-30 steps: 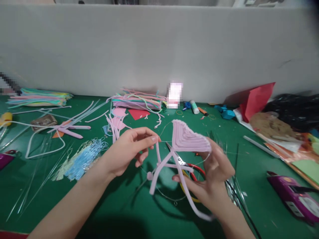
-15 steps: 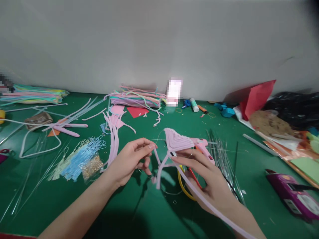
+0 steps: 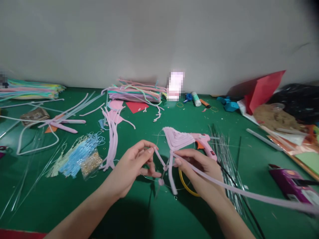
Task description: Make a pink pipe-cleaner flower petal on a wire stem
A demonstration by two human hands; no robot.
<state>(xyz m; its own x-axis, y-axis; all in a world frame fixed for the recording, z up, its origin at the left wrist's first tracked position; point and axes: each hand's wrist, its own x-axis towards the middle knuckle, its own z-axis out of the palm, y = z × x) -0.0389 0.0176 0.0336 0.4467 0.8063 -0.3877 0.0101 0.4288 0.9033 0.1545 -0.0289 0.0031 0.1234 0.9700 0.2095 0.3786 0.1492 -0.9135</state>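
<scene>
Between thumb and forefinger, my left hand (image 3: 139, 162) pinches the upper end of a short lilac pipe cleaner (image 3: 159, 157). My right hand (image 3: 203, 172) grips a long lilac pipe cleaner (image 3: 239, 190), which trails off to the right, just below a ribbed lilac triangle (image 3: 178, 139) of coiled pipe cleaner. From the triangle's lower tip a short lilac stem (image 3: 171, 179) hangs down. Under my right hand, a yellow curved loop (image 3: 184, 184) shows in part. Behind the triangle lies a pink glue gun (image 3: 206, 146).
Thin metal wires (image 3: 228, 166) lie right of my right hand. Blue tassels (image 3: 79, 156), a bag of gold beads (image 3: 91, 164) and lilac pipe cleaners (image 3: 112, 142) are left. A pipe cleaner bundle (image 3: 134, 94) rests by the wall. A purple device (image 3: 291, 184) sits at the right.
My right hand has turned, and the long pipe cleaner now swings out further right. The hanging stem has shifted right and more of the glue gun shows. The view has moved slightly.
</scene>
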